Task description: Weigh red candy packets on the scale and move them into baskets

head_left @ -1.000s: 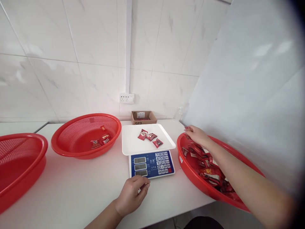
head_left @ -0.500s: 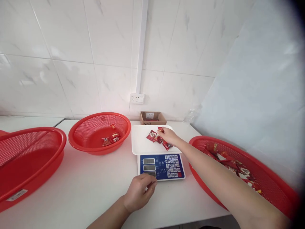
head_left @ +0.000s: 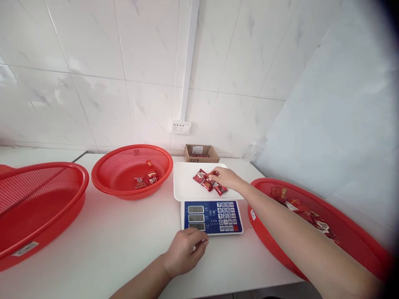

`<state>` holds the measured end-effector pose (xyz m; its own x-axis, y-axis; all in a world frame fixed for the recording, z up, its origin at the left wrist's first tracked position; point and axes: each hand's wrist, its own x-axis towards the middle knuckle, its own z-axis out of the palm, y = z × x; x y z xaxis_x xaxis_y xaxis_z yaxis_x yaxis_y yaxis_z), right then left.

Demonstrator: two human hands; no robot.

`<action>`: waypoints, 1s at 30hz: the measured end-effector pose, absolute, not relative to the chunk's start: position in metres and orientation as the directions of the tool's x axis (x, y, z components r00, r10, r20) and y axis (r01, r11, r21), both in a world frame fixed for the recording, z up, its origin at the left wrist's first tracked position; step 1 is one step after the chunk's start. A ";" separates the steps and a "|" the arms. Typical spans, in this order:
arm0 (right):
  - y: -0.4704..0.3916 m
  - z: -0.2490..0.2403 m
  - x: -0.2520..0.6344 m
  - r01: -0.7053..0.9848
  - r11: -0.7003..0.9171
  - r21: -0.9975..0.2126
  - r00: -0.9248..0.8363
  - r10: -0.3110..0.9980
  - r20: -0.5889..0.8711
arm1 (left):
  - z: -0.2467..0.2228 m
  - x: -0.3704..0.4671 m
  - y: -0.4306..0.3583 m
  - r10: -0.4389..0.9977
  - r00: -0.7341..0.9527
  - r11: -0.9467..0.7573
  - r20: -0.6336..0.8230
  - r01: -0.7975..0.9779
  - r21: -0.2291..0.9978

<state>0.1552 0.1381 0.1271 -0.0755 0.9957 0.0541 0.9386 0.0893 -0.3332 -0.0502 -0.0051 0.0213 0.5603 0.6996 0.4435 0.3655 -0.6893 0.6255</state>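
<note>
My right hand is over the white weighing pan of a digital scale, its fingertips pinched on a small red snack packet. Beneath and around the fingertips, several red packets lie together on the pan; the hand partly covers them. My left hand rests at the front edge of the scale's blue keypad panel, below the displays. Its fingers are loosely curled, with nothing visible in them.
A red mesh basket holding a few packets stands left of the scale. Another red basket is at far left. A third basket at right, under my forearm, contains several packets. Behind the pan sits a cardboard box by the wall.
My right hand has lowered the packet slightly toward the others on the pan. The scale's display digits look different. My left hand stays by the panel, and the view has shifted a little.
</note>
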 end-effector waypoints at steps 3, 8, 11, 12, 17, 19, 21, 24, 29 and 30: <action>0.138 0.129 0.155 0.940 0.069 -0.335 -0.047 0.996 0.074 | 0.020 -0.050 -0.005 0.703 0.562 -0.687 0.435 0.378 0.621; 0.136 0.133 0.151 0.920 0.064 -0.386 -0.024 0.994 0.106 | 0.020 -0.049 -0.005 0.703 0.563 -0.685 0.434 0.375 0.624; 0.137 0.131 0.149 0.910 0.060 -0.409 -0.015 0.994 0.112 | 0.020 -0.049 -0.005 0.700 0.566 -0.690 0.436 0.378 0.618; 0.138 0.130 0.149 0.910 0.057 -0.411 -0.011 0.993 0.114 | 0.020 -0.050 -0.005 0.701 0.566 -0.690 0.435 0.381 0.616; 0.141 0.123 0.153 0.921 0.035 -0.388 0.009 0.994 0.110 | 0.020 -0.050 -0.004 0.705 0.563 -0.685 0.431 0.385 0.618; 0.142 0.121 0.155 0.927 0.026 -0.373 0.018 0.993 0.114 | 0.021 -0.050 -0.003 0.704 0.562 -0.686 0.435 0.380 0.620; 0.142 0.121 0.157 0.931 0.022 -0.363 0.024 0.992 0.120 | 0.022 -0.050 -0.003 0.703 0.562 -0.686 0.436 0.375 0.623; 0.142 0.122 0.159 0.935 0.031 -0.353 0.011 0.993 0.118 | 0.022 -0.050 -0.004 0.702 0.566 -0.686 0.433 0.373 0.624; 0.137 0.117 0.155 0.936 0.111 -0.335 -0.098 0.994 0.056 | 0.022 -0.051 -0.004 0.701 0.569 -0.686 0.429 0.375 0.624; 0.135 0.114 0.153 0.933 0.134 -0.334 -0.129 0.991 0.038 | 0.022 -0.051 -0.004 0.700 0.569 -0.687 0.431 0.372 0.625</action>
<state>0.1529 0.1348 0.1142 -0.1288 0.9910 0.0379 0.9330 0.1340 -0.3339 -0.0512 -0.0045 0.0222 0.5689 0.7005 0.4309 0.3723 -0.6865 0.6246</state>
